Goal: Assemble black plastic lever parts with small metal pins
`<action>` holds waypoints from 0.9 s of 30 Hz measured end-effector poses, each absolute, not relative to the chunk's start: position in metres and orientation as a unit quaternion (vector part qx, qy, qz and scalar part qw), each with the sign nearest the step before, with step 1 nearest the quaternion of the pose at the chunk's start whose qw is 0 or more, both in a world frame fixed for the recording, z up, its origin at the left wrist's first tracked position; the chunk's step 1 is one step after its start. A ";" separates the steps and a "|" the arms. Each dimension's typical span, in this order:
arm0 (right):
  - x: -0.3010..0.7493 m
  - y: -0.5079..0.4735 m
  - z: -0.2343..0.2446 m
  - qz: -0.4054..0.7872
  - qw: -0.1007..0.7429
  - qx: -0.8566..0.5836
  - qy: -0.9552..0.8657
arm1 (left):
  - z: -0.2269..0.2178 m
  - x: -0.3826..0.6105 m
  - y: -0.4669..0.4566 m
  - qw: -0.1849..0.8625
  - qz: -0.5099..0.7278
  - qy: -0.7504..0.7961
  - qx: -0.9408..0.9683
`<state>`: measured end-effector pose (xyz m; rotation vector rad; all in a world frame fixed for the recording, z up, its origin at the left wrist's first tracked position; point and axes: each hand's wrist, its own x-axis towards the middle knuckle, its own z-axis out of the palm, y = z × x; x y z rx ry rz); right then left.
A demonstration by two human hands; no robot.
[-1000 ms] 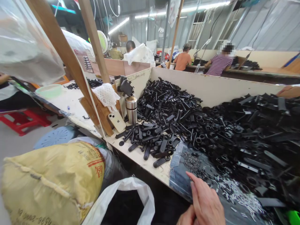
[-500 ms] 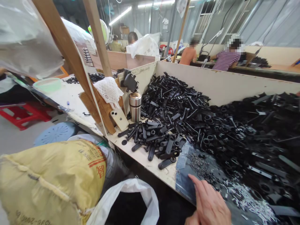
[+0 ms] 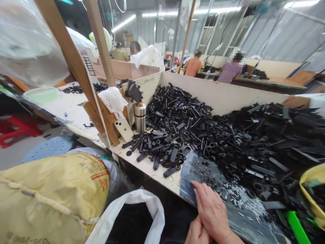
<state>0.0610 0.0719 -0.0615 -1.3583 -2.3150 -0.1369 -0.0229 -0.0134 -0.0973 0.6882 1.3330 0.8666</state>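
My right hand [image 3: 212, 210] lies at the table's front edge, its fingers stretched out together and pointing up and left, with nothing seen in them. Under its palm, at the bottom of the view, my left hand [image 3: 196, 232] is closed; what it may hold is hidden. The two hands touch. Just beyond the fingertips are a dark blue sheet [image 3: 186, 183] and a heap of tiny dark metal pieces [image 3: 203, 171]. Right of my right hand lie many small silvery pins [image 3: 246, 200]. Black plastic lever-like parts [image 3: 157, 149] form a small group to the left.
A large pile of black parts [image 3: 177, 105] fills the walled bench. Steel flask [image 3: 139, 118] and phone [image 3: 124, 129] stand by a wooden post [image 3: 99, 44]. A yellow sack [image 3: 53, 189] and white-rimmed bag [image 3: 158, 206] sit below left; a yellow-rimmed container [image 3: 311, 196] is right. People sit behind.
The view has swung to the right, bringing the yellow-rimmed container and a green object into sight. More of both hands shows now, the right lying over the left.
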 end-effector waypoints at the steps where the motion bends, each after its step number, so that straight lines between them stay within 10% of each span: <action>1: 0.058 0.073 -0.058 -0.041 0.240 -0.495 -0.834 | -0.096 -0.023 -0.010 0.645 0.390 0.576 0.316; 8: 0.068 0.062 0.002 0.200 0.364 -0.520 -0.746 | -0.059 -0.046 -0.010 0.596 0.452 0.503 0.433; 18: 0.105 0.011 0.020 0.571 0.442 -0.497 -0.481 | -0.022 -0.061 -0.013 0.113 0.513 0.476 0.706; 22: 0.108 0.009 0.014 0.584 0.459 -0.477 -0.470 | -0.012 -0.053 -0.018 0.214 0.498 0.486 0.686; 27: 0.128 0.010 0.017 0.531 0.437 -0.457 -0.564 | 0.006 -0.052 -0.015 0.585 0.418 0.481 0.502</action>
